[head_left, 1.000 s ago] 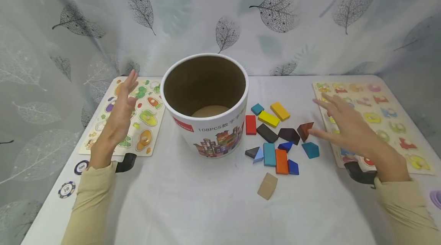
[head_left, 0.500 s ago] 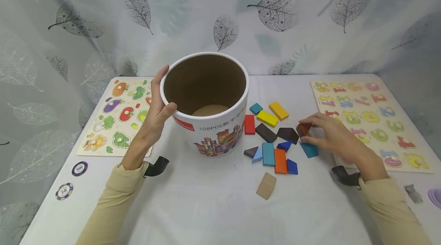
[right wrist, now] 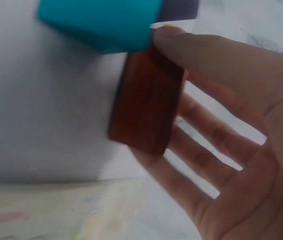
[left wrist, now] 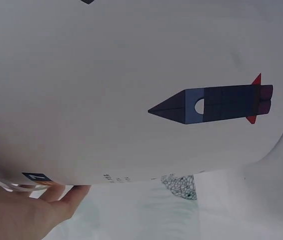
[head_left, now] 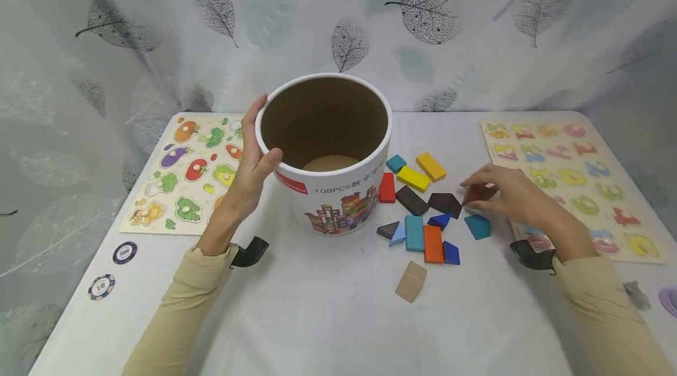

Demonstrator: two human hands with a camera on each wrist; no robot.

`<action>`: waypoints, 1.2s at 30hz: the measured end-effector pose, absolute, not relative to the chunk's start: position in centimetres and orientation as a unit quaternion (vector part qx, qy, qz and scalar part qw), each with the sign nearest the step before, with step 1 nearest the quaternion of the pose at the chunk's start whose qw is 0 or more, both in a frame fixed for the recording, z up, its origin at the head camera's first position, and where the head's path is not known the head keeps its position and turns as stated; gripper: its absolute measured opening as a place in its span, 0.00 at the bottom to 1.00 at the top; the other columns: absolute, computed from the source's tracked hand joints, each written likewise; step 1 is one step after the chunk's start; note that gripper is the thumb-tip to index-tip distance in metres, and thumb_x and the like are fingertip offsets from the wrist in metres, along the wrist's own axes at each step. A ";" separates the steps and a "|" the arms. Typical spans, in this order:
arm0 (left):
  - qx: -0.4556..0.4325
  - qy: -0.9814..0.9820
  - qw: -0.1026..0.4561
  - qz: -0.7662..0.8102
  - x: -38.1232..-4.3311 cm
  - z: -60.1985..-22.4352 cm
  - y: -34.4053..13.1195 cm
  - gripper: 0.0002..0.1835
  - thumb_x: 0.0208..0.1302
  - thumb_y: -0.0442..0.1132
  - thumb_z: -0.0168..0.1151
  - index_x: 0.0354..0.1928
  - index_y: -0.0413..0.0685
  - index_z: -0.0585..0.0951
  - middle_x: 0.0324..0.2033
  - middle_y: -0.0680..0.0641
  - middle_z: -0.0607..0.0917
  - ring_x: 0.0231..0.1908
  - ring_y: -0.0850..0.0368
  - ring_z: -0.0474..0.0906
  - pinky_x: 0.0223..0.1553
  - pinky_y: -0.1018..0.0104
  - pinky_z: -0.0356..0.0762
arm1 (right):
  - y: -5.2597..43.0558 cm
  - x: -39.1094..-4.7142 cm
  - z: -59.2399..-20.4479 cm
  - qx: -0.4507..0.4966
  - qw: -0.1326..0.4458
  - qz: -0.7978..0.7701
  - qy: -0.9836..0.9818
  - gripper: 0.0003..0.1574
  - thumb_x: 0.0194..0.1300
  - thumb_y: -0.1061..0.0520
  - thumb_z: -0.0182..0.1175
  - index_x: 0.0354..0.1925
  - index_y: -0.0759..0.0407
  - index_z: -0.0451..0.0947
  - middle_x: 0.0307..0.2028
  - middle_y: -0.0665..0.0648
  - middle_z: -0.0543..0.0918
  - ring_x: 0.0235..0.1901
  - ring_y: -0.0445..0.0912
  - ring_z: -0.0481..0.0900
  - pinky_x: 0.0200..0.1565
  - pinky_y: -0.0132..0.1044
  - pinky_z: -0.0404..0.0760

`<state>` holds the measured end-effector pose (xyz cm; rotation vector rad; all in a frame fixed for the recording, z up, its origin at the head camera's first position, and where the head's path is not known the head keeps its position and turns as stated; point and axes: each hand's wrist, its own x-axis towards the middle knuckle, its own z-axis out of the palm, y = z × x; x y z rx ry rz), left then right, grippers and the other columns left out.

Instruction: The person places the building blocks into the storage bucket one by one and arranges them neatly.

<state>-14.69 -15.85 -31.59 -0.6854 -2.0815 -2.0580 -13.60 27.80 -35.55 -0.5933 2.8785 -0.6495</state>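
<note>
The tub (head_left: pixel 346 205) stands upright, its rim gripped by the left hand (head_left: pixel 245 179). Outward of the right hand (head_left: pixel 510 191) lies the number board (head_left: pixel 606 214). That hand pinches the brown block (right wrist: pixel 144 107); just inward sits the purple block (head_left: pixel 445 204), just nearer the person the teal block (head_left: pixel 478 226).

I get soft, even light in the head view; faint shadows beside both sleeves (head_left: pixel 177 305), toward the near edge of the table (head_left: pixel 328 329). Right-hand puzzle board (head_left: pixel 562 164) washed pale. Left wrist: bucket (left wrist: pixel 81 75) dim, grey. Right wrist: red-brown block (right wrist: pixel 146 105) dark, blurred.
</note>
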 end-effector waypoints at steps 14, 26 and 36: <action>-0.228 -0.693 0.075 -0.680 -14.7 -31.6 -16.0 0.59 0.48 0.75 0.62 0.76 0.63 0.45 0.72 0.54 0.56 0.71 0.49 0.52 0.69 0.36 0.50 | 28.0 -14.3 -34.3 -0.218 -0.012 -0.196 0.956 0.25 0.49 0.69 0.73 0.47 0.57 0.83 0.41 0.52 0.86 0.43 0.48 0.80 0.44 0.44 0.85; -0.220 -0.692 0.079 -0.683 -14.5 -31.6 -15.6 0.59 0.48 0.75 0.62 0.76 0.63 0.45 0.72 0.53 0.56 0.71 0.50 0.52 0.69 0.35 0.50 | 17.0 -15.5 -21.8 -0.394 -0.228 -0.356 0.816 0.30 0.45 0.76 0.71 0.50 0.65 0.82 0.45 0.58 0.85 0.45 0.33 0.79 0.49 0.20 0.78; -0.226 -0.700 0.079 -0.673 -14.4 -31.5 -15.6 0.59 0.50 0.76 0.60 0.76 0.62 0.44 0.72 0.55 0.55 0.70 0.51 0.53 0.68 0.35 0.53 | 12.1 -17.0 -22.2 -0.424 -0.173 -0.382 0.802 0.24 0.51 0.69 0.72 0.49 0.61 0.83 0.46 0.53 0.85 0.47 0.37 0.79 0.47 0.23 0.80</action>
